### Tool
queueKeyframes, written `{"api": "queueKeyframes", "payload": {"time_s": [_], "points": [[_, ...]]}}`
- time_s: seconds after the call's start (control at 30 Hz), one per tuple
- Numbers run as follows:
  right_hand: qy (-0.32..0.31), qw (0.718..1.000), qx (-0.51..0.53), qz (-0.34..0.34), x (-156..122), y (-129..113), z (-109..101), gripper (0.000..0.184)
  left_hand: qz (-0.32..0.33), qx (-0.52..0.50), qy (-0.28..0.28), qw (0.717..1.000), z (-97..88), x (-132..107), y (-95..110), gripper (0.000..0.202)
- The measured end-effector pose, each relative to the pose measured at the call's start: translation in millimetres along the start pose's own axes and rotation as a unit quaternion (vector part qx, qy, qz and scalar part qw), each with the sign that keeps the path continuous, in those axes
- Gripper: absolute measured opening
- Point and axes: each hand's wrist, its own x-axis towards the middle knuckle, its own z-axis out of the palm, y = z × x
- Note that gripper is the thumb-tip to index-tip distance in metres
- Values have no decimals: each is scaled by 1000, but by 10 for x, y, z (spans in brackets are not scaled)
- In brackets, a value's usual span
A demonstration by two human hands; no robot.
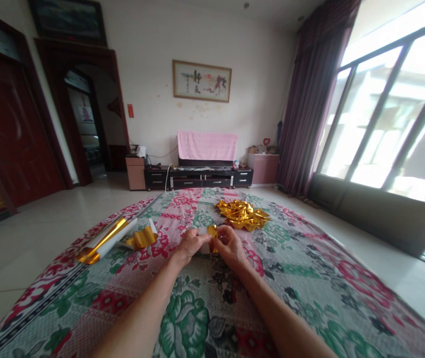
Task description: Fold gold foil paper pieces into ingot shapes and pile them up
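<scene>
My left hand (191, 244) and my right hand (230, 244) meet over a flowered blanket (205, 303), fingers pinched together on a small piece of gold and white foil paper (208, 231). Both hands are closed on it from either side. A pile of folded gold foil pieces (242, 214) lies beyond the hands, a little to the right. To the left lie a roll of gold and white foil sheets (104, 241) and a smaller curled gold piece (143, 237).
The blanket lies spread on a pale tiled floor (37, 238). A dark TV cabinet (197, 176) with a pink cloth (207, 145) stands at the far wall. Big windows (391, 114) and a purple curtain (309, 99) are on the right, dark red doors (7, 129) on the left.
</scene>
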Motion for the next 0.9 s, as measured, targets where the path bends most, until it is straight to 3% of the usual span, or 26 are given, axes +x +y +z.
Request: {"api": "queueKeyframes", "payload": {"time_s": [0.1, 0.37, 0.53, 0.67, 0.9], "points": [[8, 1000, 5, 17, 3, -40, -30, 39, -13, -8, -24, 1000, 8, -20, 24, 31], [-53, 997, 26, 52, 4, -77, -92, 25, -14, 93, -56, 994, 26, -42, 16, 20], [-41, 994, 62, 85, 2, -102, -81, 23, -18, 92, -91, 991, 13, -23, -10, 21], [-24, 994, 49, 100, 29, -68, -84, 23, -7, 100, -101, 990, -3, 1, -46, 27], [29, 995, -86, 41, 80, 62, -148, 22, 34, 41, -95, 994, -1, 5, -11, 57]]}}
